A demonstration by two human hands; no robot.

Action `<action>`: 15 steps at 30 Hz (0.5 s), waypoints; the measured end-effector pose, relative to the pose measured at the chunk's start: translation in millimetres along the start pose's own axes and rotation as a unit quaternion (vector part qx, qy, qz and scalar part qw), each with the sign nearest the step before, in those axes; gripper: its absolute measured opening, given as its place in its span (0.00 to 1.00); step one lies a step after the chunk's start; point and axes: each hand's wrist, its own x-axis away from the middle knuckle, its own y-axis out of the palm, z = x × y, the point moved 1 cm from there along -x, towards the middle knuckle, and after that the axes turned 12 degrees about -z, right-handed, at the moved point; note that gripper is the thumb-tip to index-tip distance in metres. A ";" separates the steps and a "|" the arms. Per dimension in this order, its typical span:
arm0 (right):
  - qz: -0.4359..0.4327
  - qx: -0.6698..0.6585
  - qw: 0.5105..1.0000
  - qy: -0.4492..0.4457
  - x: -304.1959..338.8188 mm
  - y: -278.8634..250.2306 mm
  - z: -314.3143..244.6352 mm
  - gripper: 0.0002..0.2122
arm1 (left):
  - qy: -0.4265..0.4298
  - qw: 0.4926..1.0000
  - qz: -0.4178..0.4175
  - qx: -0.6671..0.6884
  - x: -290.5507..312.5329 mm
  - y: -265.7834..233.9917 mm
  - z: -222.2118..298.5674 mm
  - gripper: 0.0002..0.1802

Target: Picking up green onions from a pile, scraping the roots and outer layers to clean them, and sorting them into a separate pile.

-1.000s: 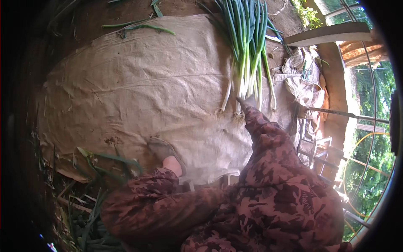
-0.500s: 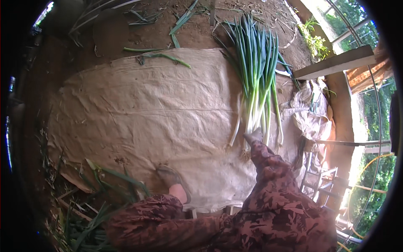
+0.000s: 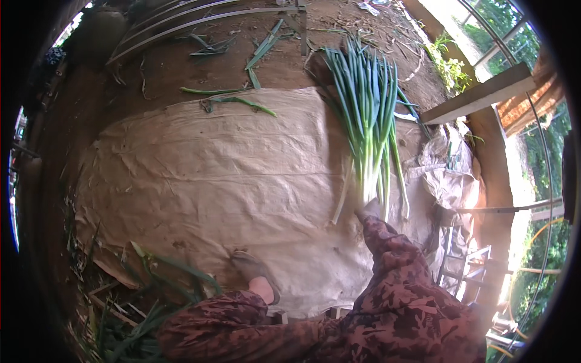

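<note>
Neither of my hands is in view. Long green onions (image 3: 370,130) lie in a loose bunch on the tan sheet (image 3: 242,181), leaves pointing away and white ends toward me. A stalk or two lies slightly apart from the rest. What looks like my right leg (image 3: 411,278), in camouflage cloth, stretches toward the bunch. Its greyish-brown tip, apparently a shoe (image 3: 371,209), covers part of the white ends. My left leg (image 3: 236,323) is bent outward, its shoe (image 3: 251,264) resting on the sheet below a bare ankle.
Loose green leaves (image 3: 136,330) are heaped at the lower left. Cut leaf pieces (image 3: 242,103) lie along the sheet's far edge on bare soil. A wooden beam (image 3: 478,95) juts in at the right, above crumpled plastic (image 3: 451,181). Metal rails (image 3: 200,21) stand at the far left.
My view has shifted, so the sheet, onions and legs sit lower in the picture. More of the far rails shows. Bunch and legs look unmoved relative to each other.
</note>
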 end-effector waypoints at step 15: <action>-0.014 0.047 0.998 0.039 71.6 -10.3 78.3 0.40 | 0.000 0.999 0.006 -0.041 2.5 -6.0 18.6 0.32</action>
